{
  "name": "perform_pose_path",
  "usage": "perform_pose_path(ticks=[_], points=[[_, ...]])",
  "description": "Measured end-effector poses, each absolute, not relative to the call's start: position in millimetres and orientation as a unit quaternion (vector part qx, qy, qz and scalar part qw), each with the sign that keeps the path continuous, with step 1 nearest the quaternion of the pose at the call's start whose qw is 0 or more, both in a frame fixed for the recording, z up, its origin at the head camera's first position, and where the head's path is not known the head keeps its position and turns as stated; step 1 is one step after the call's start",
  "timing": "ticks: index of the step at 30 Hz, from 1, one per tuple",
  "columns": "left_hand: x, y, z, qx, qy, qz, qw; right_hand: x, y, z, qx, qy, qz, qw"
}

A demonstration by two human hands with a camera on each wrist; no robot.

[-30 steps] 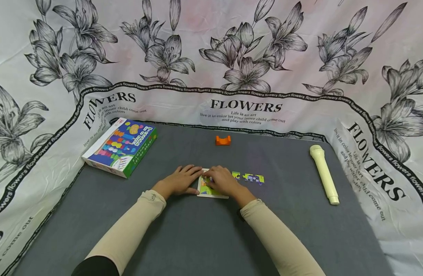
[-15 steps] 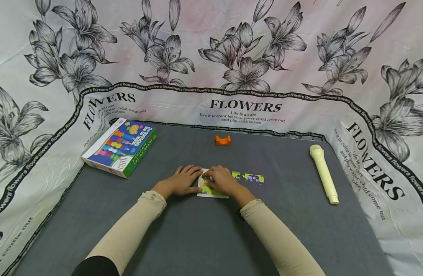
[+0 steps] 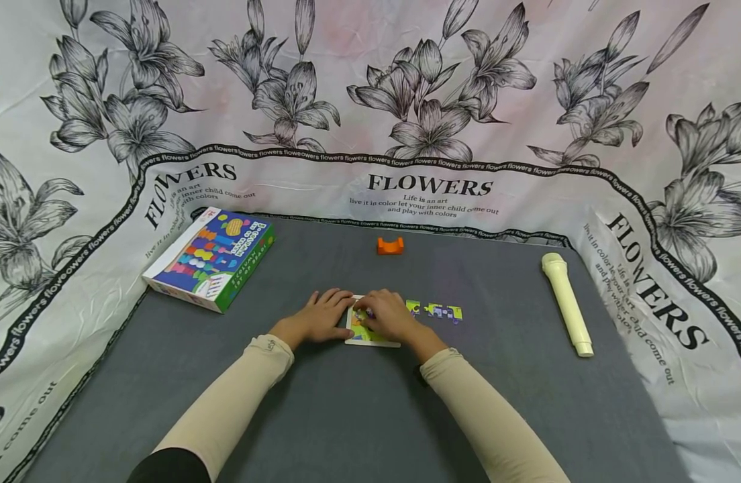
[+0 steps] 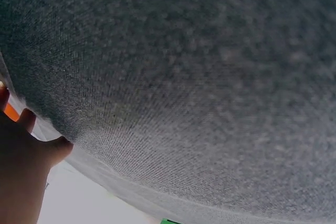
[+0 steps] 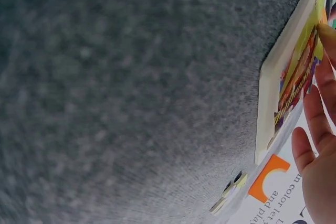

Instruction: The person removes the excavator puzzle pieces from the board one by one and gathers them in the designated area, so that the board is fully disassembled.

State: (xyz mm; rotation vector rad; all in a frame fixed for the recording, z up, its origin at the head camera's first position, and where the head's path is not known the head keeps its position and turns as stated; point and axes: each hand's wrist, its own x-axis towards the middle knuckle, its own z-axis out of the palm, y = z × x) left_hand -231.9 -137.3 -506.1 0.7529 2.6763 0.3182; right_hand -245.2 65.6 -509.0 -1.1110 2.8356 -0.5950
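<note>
A small jigsaw puzzle (image 3: 358, 333) in a pale tray frame lies on the grey table, yellow-green with printed figures. My left hand (image 3: 315, 318) rests flat at the frame's left side, fingers spread and thumb along the lower left edge. My right hand (image 3: 391, 316) reaches over the tray from the right and covers much of it. Its thumb and index finger pinch a puzzle piece (image 5: 318, 45) down at the picture, mostly hidden by the fingers; its other fingers hang loosely bent. Several loose puzzle pieces (image 3: 444, 312) lie right of this hand.
A colourful game box (image 3: 210, 258) lies at the left. An orange notched block (image 3: 390, 246) stands behind the tray near the back edge. At the right lies a pale yellow stick-shaped object (image 3: 568, 305) with a wider head. A flower-printed cloth (image 3: 431, 144) hangs behind the table.
Both hands stay at the tray in nearly the same pose. The loose pieces, box, orange block and yellow stick have not moved on the table.
</note>
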Motion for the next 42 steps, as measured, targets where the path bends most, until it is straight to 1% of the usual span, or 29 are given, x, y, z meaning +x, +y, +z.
perform_pose_path(ticks=[6,24,31,33,36,42], points=[[-232.1,-137.5,-505.9,0.262,0.941,0.119,0.177,-245.3,64.9,-507.2,-0.363,0.914,-0.18,0.034],[-229.7,-139.2,-505.1,0.265,0.941,0.123,0.172,-247.0,61.5,-506.5,-0.359,0.915,-0.184,0.031],[-231.4,-140.2,-506.5,0.267,0.941,0.123,0.168,-250.0,59.9,-508.3,-0.355,0.916,-0.186,0.007],[-232.2,-140.3,-508.0,0.268,0.941,0.12,0.168,-250.4,59.6,-508.6,-0.352,0.917,-0.186,0.008],[-232.6,-140.3,-509.3,0.269,0.941,0.12,0.169,-251.5,59.4,-508.2,-0.342,0.92,-0.19,0.023],[-232.2,-140.4,-509.1,0.267,0.941,0.122,0.169,-252.6,60.4,-504.7,-0.299,0.92,-0.242,0.074]])
